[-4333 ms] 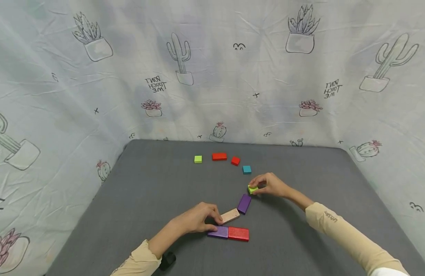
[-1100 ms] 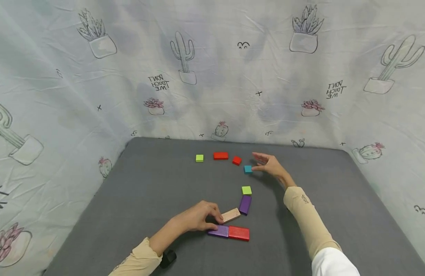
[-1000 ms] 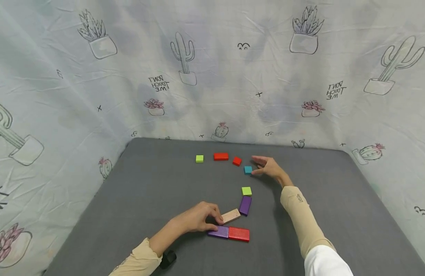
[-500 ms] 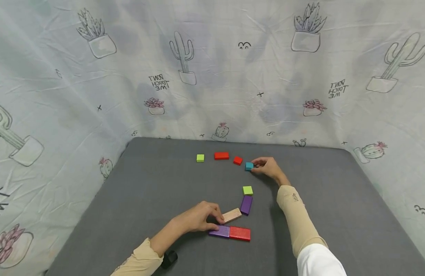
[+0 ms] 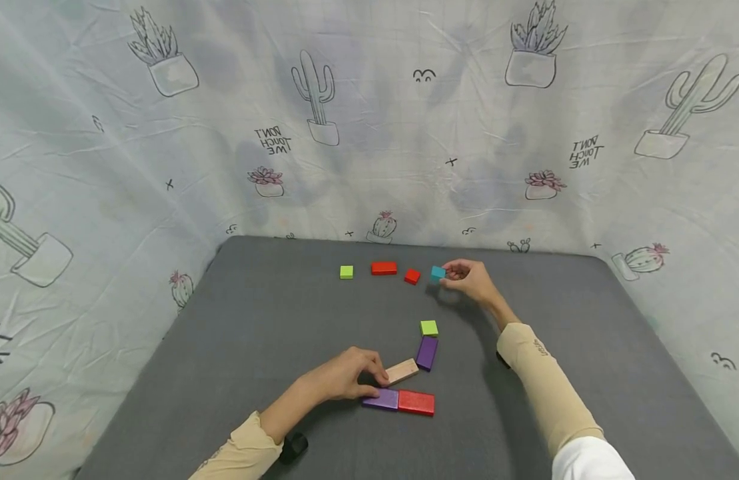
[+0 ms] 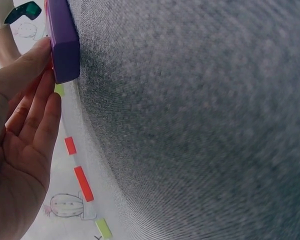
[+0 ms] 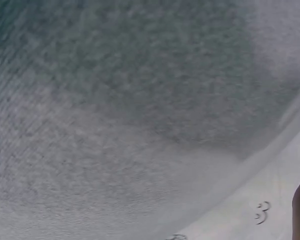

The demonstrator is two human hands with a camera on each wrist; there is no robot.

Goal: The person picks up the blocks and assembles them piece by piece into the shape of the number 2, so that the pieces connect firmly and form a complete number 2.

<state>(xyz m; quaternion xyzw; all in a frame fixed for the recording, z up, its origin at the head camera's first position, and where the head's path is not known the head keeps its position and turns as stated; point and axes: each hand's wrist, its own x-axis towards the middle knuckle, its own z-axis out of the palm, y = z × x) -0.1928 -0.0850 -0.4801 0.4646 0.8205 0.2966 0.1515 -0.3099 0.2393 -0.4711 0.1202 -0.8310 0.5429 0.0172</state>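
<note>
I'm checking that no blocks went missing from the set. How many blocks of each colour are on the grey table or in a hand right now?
Red: 3
Green: 2
Purple: 2
Teal: 1, pinched in the right hand
Plain wood: 1, touched by the left hand
Total: 9 blocks
</note>
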